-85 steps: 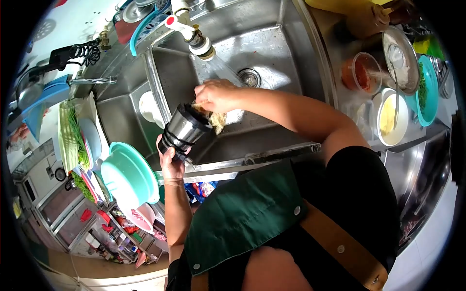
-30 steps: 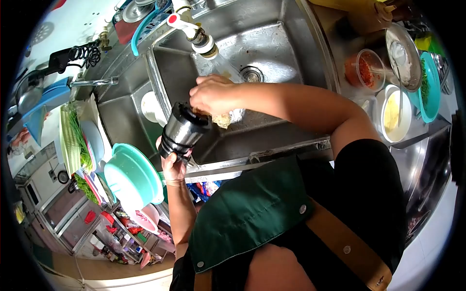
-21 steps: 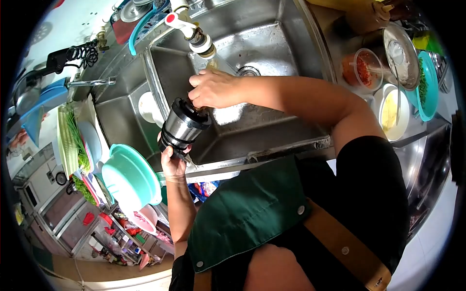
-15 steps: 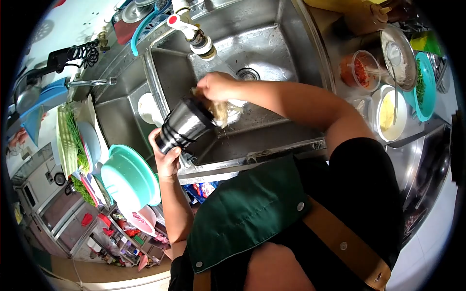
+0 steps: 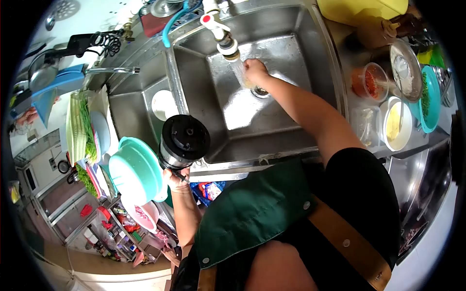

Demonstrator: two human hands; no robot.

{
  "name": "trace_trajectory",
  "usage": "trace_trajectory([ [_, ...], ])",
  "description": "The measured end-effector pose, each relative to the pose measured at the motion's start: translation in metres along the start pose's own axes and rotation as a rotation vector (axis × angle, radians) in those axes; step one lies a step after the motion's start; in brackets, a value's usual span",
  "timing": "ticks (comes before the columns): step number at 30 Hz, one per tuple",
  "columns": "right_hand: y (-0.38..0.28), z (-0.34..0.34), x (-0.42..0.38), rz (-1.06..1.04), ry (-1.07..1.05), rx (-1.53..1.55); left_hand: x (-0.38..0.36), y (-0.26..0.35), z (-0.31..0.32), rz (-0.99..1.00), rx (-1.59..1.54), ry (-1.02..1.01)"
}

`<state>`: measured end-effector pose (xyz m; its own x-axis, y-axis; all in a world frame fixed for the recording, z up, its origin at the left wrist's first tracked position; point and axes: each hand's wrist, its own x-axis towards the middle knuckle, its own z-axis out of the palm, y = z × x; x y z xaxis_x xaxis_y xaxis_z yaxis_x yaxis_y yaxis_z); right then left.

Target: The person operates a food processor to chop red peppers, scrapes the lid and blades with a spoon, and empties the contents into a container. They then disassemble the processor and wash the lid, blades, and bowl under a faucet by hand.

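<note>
At the far left, green stalks (image 5: pixel 87 127) lie on a pale green tray (image 5: pixel 75 121); beyond them the dark border cuts the view. Next to these is a turquoise basin (image 5: pixel 136 167), which partly covers a pink bowl (image 5: pixel 151 213). The left hand (image 5: pixel 174 179) holds a black and silver vessel (image 5: pixel 184 140) over the front part of the sink. Its grip is closed around the lower end, with most fingers hidden behind. Whether the black end facing up is a lid or a dark inside, I cannot tell. The right hand (image 5: pixel 255 71) is in the large sink basin (image 5: pixel 276 128), at the water from the tap (image 5: pixel 224 42). Its fingers seem bent, but I cannot tell how far, nor whether they hold something. On the right worktop (image 5: pixel 340 41), the contents of a clear box (image 5: pixel 367 125) are difficult to recognise.
</note>
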<state>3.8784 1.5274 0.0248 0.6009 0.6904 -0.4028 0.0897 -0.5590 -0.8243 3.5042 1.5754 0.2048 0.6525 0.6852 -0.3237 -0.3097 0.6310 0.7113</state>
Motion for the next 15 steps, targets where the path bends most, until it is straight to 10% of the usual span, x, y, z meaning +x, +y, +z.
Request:
trace_trajectory([
  [4, 0.0, 0.01, -0.004, -0.042, -0.104, 0.598, -0.015, 0.006, -0.004, 0.088, -0.09, 0.022],
  [8, -0.01, -0.003, -0.029, -0.107, 0.036, -0.253, -0.026, 0.016, 0.002, 0.107, -0.063, -0.008],
  [10, 0.004, 0.016, -0.031, 0.104, -0.14, 0.178, -0.029, 0.023, 0.009, 0.144, 0.037, 0.018],
  [15, -0.1, 0.002, -0.102, -0.748, -0.094, -0.377, -0.034, 0.035, 0.038, 0.314, 0.602, 0.23],
])
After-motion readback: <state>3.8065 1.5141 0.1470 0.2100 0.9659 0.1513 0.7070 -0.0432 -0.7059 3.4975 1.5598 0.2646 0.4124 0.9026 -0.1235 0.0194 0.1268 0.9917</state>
